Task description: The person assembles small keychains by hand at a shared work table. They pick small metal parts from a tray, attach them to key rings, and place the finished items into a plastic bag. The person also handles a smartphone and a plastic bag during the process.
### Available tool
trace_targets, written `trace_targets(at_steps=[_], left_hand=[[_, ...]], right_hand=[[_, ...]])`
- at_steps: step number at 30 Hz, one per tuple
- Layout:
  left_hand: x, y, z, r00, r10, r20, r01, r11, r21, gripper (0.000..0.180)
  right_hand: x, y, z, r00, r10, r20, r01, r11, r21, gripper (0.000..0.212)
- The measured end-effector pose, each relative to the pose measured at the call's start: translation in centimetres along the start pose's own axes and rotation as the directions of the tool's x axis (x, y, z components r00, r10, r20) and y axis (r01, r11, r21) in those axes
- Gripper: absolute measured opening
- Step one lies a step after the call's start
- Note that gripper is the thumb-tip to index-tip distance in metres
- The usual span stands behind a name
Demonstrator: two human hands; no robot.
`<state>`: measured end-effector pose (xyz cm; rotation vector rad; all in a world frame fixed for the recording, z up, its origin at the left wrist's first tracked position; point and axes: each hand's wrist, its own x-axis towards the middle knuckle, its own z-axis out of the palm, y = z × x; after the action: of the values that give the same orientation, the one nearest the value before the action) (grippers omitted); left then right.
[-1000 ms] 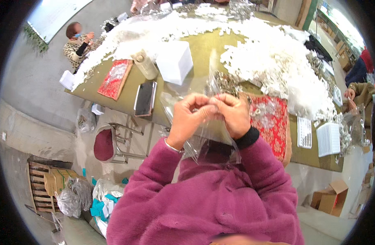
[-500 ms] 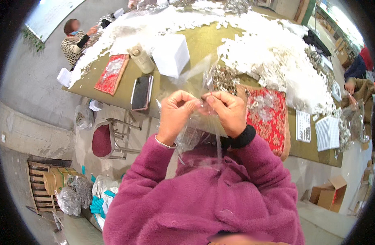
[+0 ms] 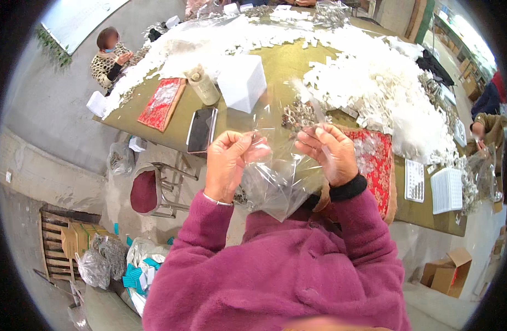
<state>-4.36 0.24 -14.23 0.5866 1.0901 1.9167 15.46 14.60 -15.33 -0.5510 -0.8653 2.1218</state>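
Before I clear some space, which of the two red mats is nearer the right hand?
The right-side mat, partly hidden behind the right hand and purple sleeve. The left-side mat lies well away, beside the beige bottle.

Glossy, creased clear plastic bag [image 3: 283, 190]; by the front edge of the smooth olive-green table [image 3: 289, 59], a glossy-faced black rectangular phone [image 3: 201, 131] and a red gold-patterned cloth pad [image 3: 379, 181].

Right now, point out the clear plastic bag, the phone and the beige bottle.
clear plastic bag [image 3: 281, 192]: head view, middle of its hanging film, between the hands
phone [image 3: 201, 131]: head view, middle of its dark face
beige bottle [image 3: 204, 89]: head view, side of its body
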Motion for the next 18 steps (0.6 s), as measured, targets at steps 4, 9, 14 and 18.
trace_targets(at_steps=[4, 9, 14, 18], left_hand=[[-0.6, 0.2, -0.7, 0.997, -0.038, -0.065, 0.028, 0.989, -0.142, 0.016], [-1.4, -1.4, 0.0, 0.959, 0.267, -0.096, -0.243, 0.948, 0.205, 0.027], [-2.5, -1.9, 1.0, 0.931, 0.352, 0.098, -0.352, 0.791, 0.501, 0.044], [-2.9, -0.5, 0.8, 0.671, 0.491, 0.556, -0.702, 0.177, 0.69, 0.034]], right_hand=[[0.1, -0.1, -0.5, 0.992, 0.125, -0.011, -0.124, 0.99, 0.063, 0.026], [-0.9, 1.5, 0.1, 0.992, 0.055, 0.116, -0.051, 0.998, -0.038, 0.032], [-2.9, 1.6, 1.8, 0.961, -0.15, 0.231, 0.222, 0.918, -0.33, 0.038], [-3.9, 0.6, 2.1, 0.916, -0.176, 0.361, 0.361, 0.755, -0.547, 0.036]])
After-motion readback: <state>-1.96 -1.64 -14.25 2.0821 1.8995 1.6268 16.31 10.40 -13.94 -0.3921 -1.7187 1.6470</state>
